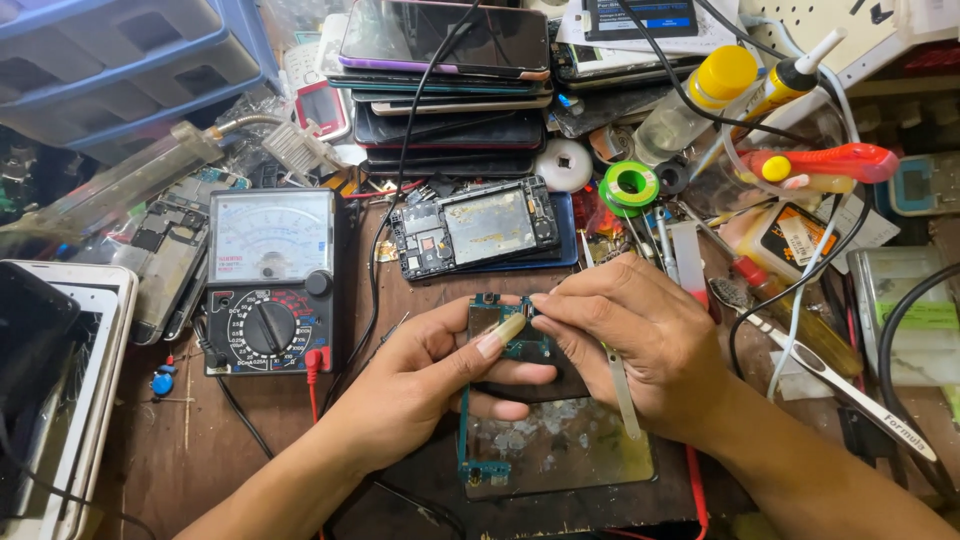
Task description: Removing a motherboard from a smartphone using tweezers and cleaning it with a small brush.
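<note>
From the head camera, looking down on a crowded wooden bench (160, 450), both hands meet over a phone circuit board (490, 440) near the middle of the view. The left hand (430, 375) comes in from the lower left and its grip is closed on the board: the thumb lies across the top face and the fingers curl underneath, so the board is pinched between them. The board's long axis runs away from the person, roughly top to bottom in the view; its upper end sits between the two hands and its lower end, with a shiny metal shield, hangs just above the bench. The right hand (640, 350) comes in from the lower right with its fingertips pressed together, pinching a pair of tweezers (622, 390) whose free end slants down under the palm. The working tip is hidden at the fingertips, so I cannot tell whether it touches the board. The two hands touch or nearly touch at the board's upper end, and the right hand's fingertips are the nearer to that spot. Left of the hands lies an analogue multimeter (270, 285) with its dial and red lead. Beyond them rests an opened phone frame (475, 228), and behind that a stack of phones (450, 85). A green solder reel (630, 185) and a red-handled tool (830, 160) lie to the right.
</note>
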